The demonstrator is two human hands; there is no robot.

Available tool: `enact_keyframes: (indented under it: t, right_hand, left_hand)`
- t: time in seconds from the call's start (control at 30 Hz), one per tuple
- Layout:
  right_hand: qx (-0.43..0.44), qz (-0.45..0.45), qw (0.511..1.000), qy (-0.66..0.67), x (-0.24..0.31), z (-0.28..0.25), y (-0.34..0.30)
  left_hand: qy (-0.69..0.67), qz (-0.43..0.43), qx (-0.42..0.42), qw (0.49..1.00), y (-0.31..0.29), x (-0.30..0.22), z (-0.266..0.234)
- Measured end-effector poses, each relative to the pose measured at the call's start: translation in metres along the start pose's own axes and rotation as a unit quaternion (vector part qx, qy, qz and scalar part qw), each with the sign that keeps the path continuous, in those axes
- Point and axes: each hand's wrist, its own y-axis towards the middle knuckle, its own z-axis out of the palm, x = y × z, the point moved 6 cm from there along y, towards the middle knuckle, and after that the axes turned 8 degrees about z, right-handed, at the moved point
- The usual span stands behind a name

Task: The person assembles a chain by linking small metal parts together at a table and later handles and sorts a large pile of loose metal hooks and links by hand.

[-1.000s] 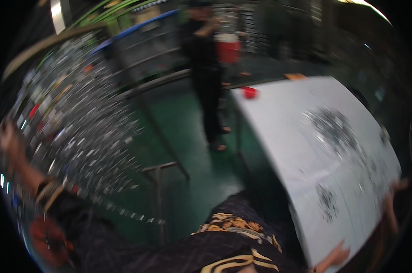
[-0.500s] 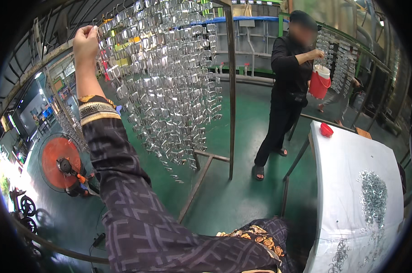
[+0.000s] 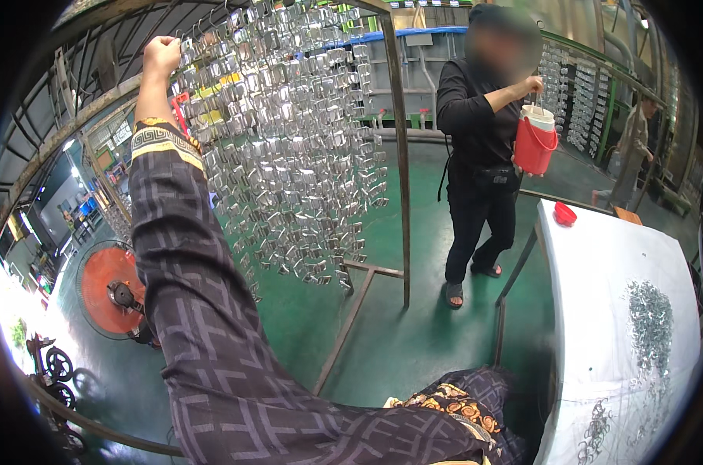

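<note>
My left hand is raised high at the upper left, closed beside the top bar of a metal rack. Its fingertips pinch a thin wire hook at the end of a row of similar hooks. From these hooks hang long strands of shiny metal pieces, forming a dense curtain to the right of my hand. The dark patterned sleeve on my left arm spans the lower left. My right hand is out of view.
A person in black stands beyond the rack, holding a red bucket. At right, a white-covered table bears small metal pieces and a red bowl. An orange fan stands at left; a rack post rises mid-view.
My view has shifted, and my left hand now sits slightly further right and higher at the bar. The person with the red bucket has come closer. Another person appears at the far right.
</note>
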Motion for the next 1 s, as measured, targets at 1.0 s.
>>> enact_keyframes:
  t: [1.0]
  right_hand:
    - [-0.013,-0.012,0.993,-0.115,-0.026,-0.007,0.043]
  left_hand:
    - [-0.003,-0.091,0.107,0.99,0.112,0.109,0.036]
